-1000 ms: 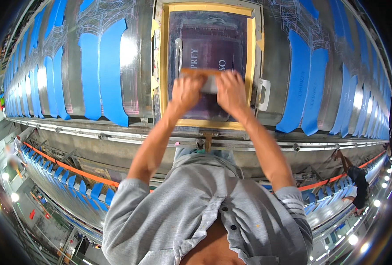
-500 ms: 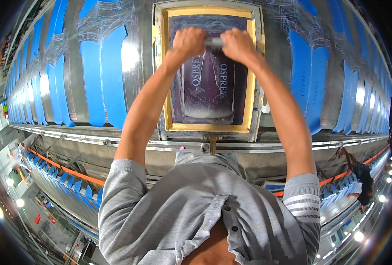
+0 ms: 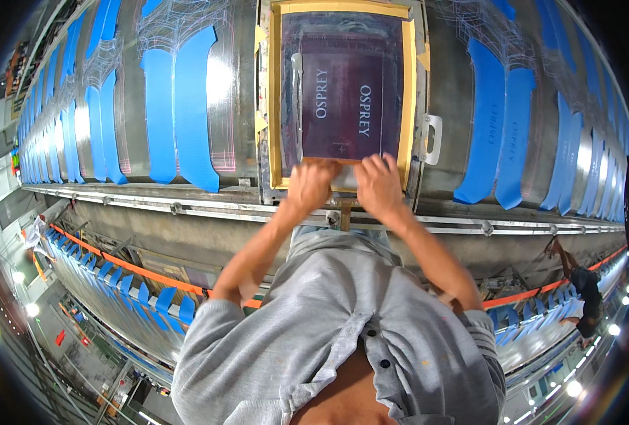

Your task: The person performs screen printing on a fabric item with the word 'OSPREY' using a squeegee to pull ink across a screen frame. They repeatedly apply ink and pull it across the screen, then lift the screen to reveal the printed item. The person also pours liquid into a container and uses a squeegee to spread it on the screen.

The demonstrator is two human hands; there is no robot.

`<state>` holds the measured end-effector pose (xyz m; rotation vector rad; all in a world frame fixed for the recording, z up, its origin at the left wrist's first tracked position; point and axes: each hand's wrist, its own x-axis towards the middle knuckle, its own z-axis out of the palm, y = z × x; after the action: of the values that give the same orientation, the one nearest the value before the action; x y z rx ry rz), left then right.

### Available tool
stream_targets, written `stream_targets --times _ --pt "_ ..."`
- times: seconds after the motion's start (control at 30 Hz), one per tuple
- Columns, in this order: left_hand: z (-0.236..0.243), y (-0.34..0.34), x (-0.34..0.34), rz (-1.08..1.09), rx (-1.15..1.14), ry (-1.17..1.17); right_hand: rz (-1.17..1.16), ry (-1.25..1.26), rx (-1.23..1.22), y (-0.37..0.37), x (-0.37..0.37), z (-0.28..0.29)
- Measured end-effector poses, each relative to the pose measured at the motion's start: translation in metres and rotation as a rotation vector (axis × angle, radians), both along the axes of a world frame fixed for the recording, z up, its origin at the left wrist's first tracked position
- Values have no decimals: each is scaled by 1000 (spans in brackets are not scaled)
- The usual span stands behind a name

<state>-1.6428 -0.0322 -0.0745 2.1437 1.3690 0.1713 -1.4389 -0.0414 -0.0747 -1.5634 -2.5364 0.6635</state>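
Both my hands are closed on a squeegee [image 3: 345,177] at the near end of a printing screen. My left hand [image 3: 311,185] wraps its left part and my right hand [image 3: 378,183] its right part; the fingers cover much of it. The screen's frame [image 3: 275,92] is edged with yellow tape. Its dark purple mesh [image 3: 339,106] bears two pale lines of lettering. A whitish streak of paste [image 3: 298,92] lies along the mesh's left side. The squeegee's lower edge is hidden.
Blue cut pieces [image 3: 160,117] lie left of the screen, and blue pieces with faint print [image 3: 488,124] lie right. A white handle [image 3: 433,139] juts from the frame's right side. A metal rail [image 3: 456,225] runs along the table's near edge. Another person [image 3: 583,290] stands far right.
My hands have drawn the squeegee from the far end of the screen to its near end. The whitish paste that lay across the near part of the mesh is no longer seen there.
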Motion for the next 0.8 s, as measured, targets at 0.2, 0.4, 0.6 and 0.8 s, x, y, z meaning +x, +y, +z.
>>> stream_targets --times 0.2,0.4,0.6,0.8 --pt "-33 197 -3 -36 234 233 77 -131 36 204 6 3" --pt "-26 272 11 1 212 164 -37 -57 162 271 10 -27" --pt "-16 95 7 52 83 104 -14 10 175 100 1 -21" --pt "-3 -40 4 76 114 -59 -12 29 -42 -32 -1 16"
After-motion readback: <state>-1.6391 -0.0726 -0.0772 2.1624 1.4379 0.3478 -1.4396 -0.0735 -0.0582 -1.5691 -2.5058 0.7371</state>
